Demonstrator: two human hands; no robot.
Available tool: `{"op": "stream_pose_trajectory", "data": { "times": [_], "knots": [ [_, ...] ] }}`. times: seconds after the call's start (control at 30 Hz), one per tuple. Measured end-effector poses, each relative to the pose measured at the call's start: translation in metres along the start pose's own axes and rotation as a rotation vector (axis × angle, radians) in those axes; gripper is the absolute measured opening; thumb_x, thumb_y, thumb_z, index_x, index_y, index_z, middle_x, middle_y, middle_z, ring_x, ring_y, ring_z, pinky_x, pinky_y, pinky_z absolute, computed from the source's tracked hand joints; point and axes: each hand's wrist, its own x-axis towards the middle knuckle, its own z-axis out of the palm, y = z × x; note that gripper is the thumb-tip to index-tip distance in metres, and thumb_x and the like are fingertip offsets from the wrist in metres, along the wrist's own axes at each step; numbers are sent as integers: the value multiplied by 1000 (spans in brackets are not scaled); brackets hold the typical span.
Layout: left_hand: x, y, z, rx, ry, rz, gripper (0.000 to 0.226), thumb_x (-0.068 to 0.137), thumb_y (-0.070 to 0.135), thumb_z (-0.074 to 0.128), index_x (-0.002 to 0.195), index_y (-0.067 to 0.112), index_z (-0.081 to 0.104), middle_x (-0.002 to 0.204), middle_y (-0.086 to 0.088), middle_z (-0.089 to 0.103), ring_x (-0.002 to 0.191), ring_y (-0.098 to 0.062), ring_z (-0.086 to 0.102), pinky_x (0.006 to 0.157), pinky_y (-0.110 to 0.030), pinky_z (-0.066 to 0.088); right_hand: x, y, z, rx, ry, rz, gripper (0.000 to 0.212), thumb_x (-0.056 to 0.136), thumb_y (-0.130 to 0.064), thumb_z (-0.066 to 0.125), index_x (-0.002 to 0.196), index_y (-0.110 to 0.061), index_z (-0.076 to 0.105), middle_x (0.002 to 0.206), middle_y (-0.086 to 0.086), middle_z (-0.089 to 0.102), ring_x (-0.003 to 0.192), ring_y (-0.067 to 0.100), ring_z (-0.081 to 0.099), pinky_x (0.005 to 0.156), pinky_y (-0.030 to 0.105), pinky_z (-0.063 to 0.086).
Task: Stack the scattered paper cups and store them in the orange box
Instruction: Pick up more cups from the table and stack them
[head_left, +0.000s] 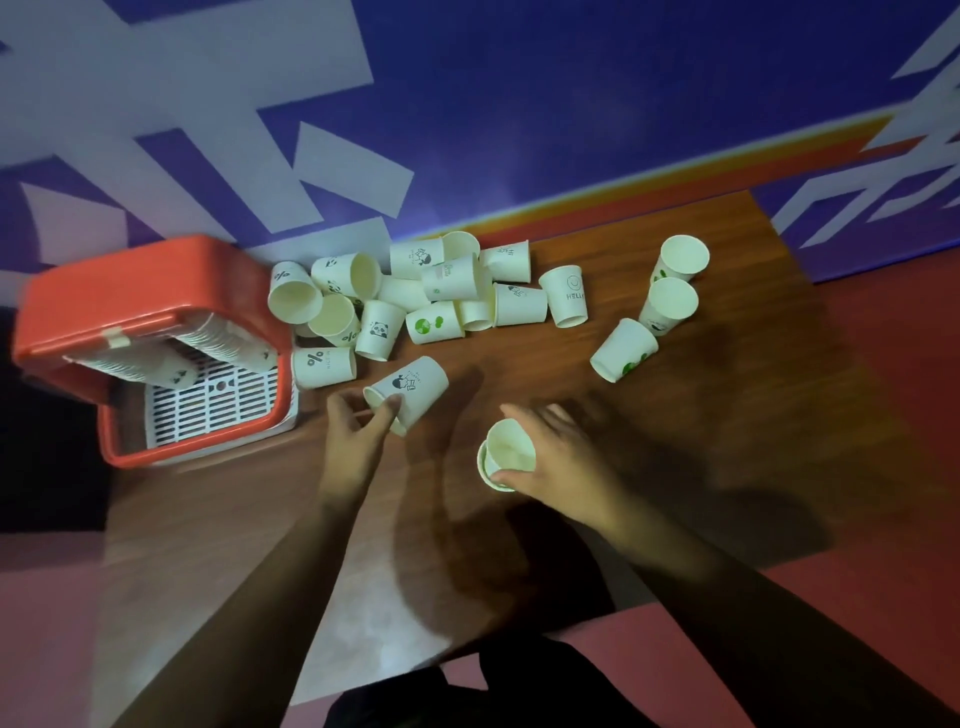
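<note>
Several white printed paper cups (431, 296) lie scattered on the wooden table (727, 405), most in a heap near the wall. Three more cups (675, 306) stand or lie apart at the right. The orange box (156, 291) sits at the table's left end with long stacks of cups (218, 343) lying inside it. My left hand (358, 431) pinches the rim of a lying cup (410, 389) with a black print. My right hand (550, 457) grips a short stack of nested cups (506, 457), mouth facing up.
A white slotted grid (213, 400) lines the bottom of the box. A blue and white patterned wall (519, 104) rises right behind the table. Red floor (883, 374) shows past the table's right and near edges.
</note>
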Motion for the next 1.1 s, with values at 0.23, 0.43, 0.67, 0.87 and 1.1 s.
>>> {"op": "stream_pose_trajectory", "data": {
  "times": [0.23,0.43,0.67,0.87,1.1],
  "knots": [
    [-28,13,-6,30,-156,147,33,89,36,75,113,21,59,118,-3,65,108,-14,67,87,-33,57,-1,6,30,-70,-149,75,105,73,-55,76,154,-30,14,157,-3,32,144,21,26,114,38,28],
    [-45,16,17,327,-386,399,48,80,51,77,120,27,63,111,3,54,107,-6,56,90,-17,47,5,43,-6,256,93,384,71,92,-48,58,151,-21,30,154,7,37,140,24,37,111,38,32],
    [-45,-1,61,689,-575,614,72,72,59,71,130,18,60,118,3,50,109,-16,45,94,-26,37,31,93,-38,-100,215,385,60,92,-28,61,144,-11,37,150,15,38,137,32,36,108,44,38],
    [-38,-20,87,739,-666,516,79,78,43,82,144,16,48,133,4,46,117,-11,38,102,-31,38,68,120,-42,-105,325,580,66,93,-35,58,147,-10,30,149,19,32,136,37,35,105,48,43],
    [-22,-13,104,654,-578,422,73,84,35,79,146,23,42,133,15,38,121,-12,45,95,-27,43,100,139,-46,28,301,766,79,91,-47,59,150,-12,20,143,21,36,124,40,48,92,47,48]
  ]
}}
